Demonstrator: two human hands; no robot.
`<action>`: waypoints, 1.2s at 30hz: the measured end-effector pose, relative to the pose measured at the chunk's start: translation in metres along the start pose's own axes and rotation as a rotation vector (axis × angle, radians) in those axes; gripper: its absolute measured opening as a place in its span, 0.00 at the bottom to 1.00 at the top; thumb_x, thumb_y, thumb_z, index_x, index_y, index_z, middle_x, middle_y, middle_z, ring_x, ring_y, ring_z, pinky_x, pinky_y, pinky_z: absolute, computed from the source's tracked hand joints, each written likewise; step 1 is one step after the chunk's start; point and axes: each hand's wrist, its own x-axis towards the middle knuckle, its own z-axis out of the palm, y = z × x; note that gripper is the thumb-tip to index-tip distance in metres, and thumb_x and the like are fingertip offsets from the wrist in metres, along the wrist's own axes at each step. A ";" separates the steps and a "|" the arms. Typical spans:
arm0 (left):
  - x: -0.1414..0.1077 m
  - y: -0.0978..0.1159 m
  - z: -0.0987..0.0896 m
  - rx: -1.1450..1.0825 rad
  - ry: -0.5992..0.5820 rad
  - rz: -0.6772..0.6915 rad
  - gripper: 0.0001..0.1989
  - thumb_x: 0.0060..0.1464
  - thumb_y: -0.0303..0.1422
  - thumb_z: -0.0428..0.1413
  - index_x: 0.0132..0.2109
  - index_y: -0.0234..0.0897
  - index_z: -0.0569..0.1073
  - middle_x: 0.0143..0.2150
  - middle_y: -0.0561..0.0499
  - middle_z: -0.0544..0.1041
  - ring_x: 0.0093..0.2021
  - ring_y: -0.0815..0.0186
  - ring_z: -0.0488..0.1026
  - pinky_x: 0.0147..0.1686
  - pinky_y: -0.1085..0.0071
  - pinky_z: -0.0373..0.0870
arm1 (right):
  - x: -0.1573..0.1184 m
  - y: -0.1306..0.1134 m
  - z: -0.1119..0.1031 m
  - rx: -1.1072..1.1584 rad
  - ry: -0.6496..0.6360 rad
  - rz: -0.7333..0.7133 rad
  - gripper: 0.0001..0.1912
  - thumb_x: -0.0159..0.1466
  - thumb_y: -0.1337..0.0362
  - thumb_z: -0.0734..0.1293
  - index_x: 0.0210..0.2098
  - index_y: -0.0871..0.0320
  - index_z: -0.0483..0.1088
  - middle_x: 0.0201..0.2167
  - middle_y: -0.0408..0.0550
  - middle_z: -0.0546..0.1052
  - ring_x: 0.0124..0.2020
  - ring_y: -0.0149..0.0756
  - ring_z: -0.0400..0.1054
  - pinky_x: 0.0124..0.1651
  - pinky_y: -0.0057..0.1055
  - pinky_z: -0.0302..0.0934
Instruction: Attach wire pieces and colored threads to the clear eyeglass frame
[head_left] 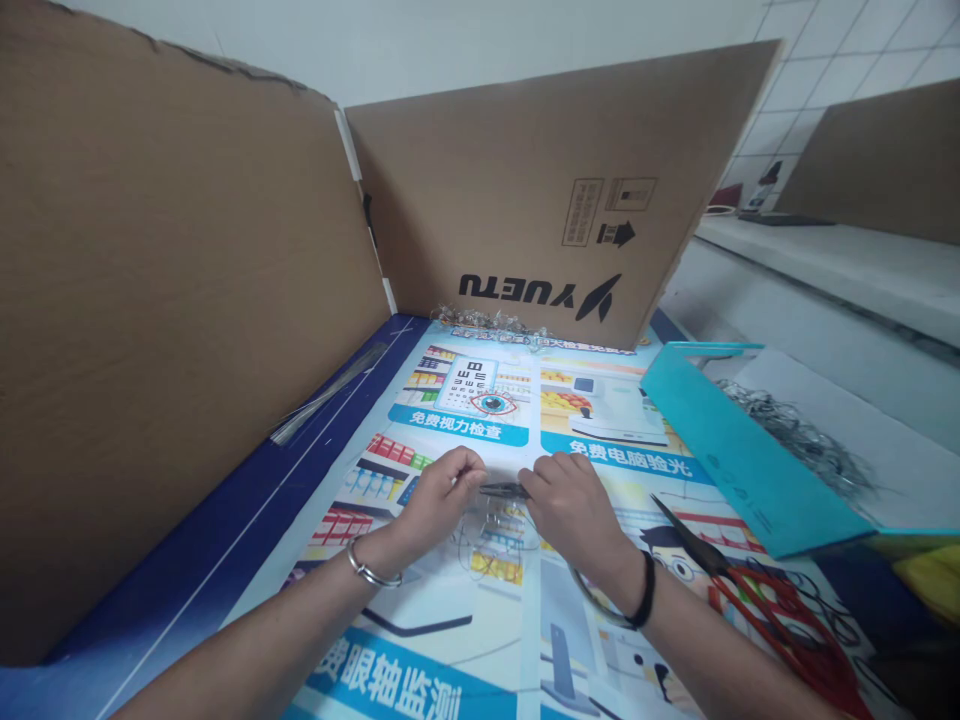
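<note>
My right hand [570, 505] is closed around a pair of pliers [504, 490], whose dark narrow jaws point left. Close to the jaw tips, my left hand [450, 490] pinches with thumb and forefinger what looks like a thin wire [469, 565]. Fine loops of it hang below the jaws, faint against the printed sheet. The handles of the pliers are mostly hidden by my right hand. To the right of that hand lie scissors [716, 565] with orange-red handles and dark blades.
A teal box [739, 450] at the right holds a tangle of wire pieces [799, 430]. Straight wires [326, 395] lie along the left cardboard panel [187, 250]. Small wire pieces [495, 322] are heaped before the back cardboard panel [525, 190]. A printed sheet [495, 625] covers the table.
</note>
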 end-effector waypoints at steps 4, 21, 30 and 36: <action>-0.001 0.001 0.001 0.003 -0.004 -0.005 0.07 0.56 0.31 0.48 0.30 0.36 0.65 0.27 0.56 0.65 0.28 0.71 0.61 0.30 0.75 0.59 | -0.001 -0.001 0.002 0.021 -0.010 0.014 0.04 0.58 0.69 0.65 0.26 0.56 0.68 0.25 0.45 0.69 0.32 0.37 0.56 0.38 0.35 0.43; -0.001 0.003 0.005 0.012 0.087 -0.031 0.06 0.54 0.30 0.50 0.30 0.36 0.65 0.27 0.55 0.66 0.28 0.71 0.63 0.31 0.75 0.61 | 0.000 -0.003 0.000 0.089 -0.122 0.068 0.01 0.57 0.66 0.67 0.29 0.56 0.69 0.29 0.45 0.70 0.35 0.37 0.60 0.40 0.35 0.44; -0.001 -0.002 0.001 -0.085 0.010 -0.042 0.07 0.56 0.33 0.50 0.31 0.36 0.66 0.27 0.55 0.65 0.28 0.71 0.61 0.30 0.74 0.61 | 0.000 -0.001 0.001 0.152 -0.163 0.116 0.03 0.57 0.69 0.66 0.29 0.56 0.71 0.28 0.44 0.72 0.35 0.35 0.62 0.39 0.33 0.45; -0.001 -0.004 0.000 -0.091 -0.009 -0.005 0.07 0.58 0.32 0.49 0.32 0.36 0.66 0.28 0.55 0.66 0.30 0.70 0.62 0.32 0.74 0.61 | 0.000 0.002 -0.003 0.054 -0.124 0.068 0.03 0.57 0.69 0.65 0.27 0.56 0.70 0.27 0.45 0.70 0.34 0.37 0.60 0.38 0.35 0.43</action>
